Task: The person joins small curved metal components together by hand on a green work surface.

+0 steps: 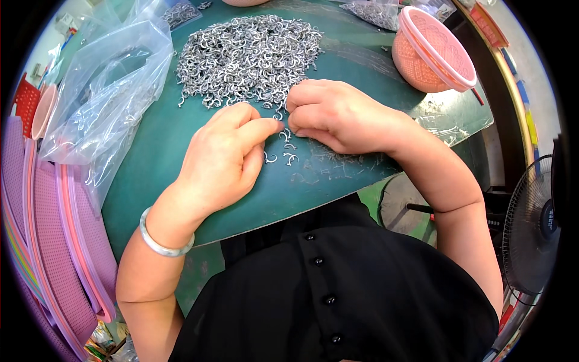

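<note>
Left hand (pixel 220 151) and right hand (pixel 341 117) are held curled beside C-shaped metal pieces (pixel 250 57); any pinch cannot be told.

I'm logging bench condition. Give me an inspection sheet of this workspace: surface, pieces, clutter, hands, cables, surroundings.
Surface: green table, scuffed in places.
Pieces: pile of small curved metal parts; loose parts on its near side.
Clutter: clear plastic bag at left; pink basket at far right.
Left hand: fingers bent beside the loose parts; grip unclear.
Right hand: fingers curled by the pile's near edge; grip unclear.
Cables: nothing clearly seen.
Surroundings: purple baskets at left, black fan at right.
</note>
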Motion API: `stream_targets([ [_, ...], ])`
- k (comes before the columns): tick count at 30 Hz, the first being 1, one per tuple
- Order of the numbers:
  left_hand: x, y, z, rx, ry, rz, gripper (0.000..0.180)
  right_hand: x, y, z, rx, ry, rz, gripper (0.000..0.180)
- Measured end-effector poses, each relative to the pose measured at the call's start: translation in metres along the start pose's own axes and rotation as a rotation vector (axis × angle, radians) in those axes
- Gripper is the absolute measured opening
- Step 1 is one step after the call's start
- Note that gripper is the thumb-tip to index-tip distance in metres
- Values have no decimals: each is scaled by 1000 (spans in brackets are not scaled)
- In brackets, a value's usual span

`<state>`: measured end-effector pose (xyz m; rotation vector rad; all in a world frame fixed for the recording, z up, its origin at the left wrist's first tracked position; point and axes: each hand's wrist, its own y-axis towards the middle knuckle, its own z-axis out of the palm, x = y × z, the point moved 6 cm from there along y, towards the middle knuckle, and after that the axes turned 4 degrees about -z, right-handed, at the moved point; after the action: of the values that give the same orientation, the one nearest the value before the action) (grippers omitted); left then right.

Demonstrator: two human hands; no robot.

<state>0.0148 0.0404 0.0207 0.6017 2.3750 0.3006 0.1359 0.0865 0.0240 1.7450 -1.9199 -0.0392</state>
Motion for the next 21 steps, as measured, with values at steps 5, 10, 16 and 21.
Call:
stream_targets([
  [5, -5, 0, 3, 75, 104, 23, 31, -1, -2, 1, -35, -57, 6, 7],
  [10, -5, 0, 5, 92, 124, 40, 33, -7, -4, -1, -34, 62, 118, 6],
  [16, -5, 0, 3, 93, 104, 29, 31, -9, -5, 0, -9, 93, 186, 6],
  [21, -5, 0, 3, 95, 87, 43, 38, -11, -6, 1, -5, 115, 209, 7],
])
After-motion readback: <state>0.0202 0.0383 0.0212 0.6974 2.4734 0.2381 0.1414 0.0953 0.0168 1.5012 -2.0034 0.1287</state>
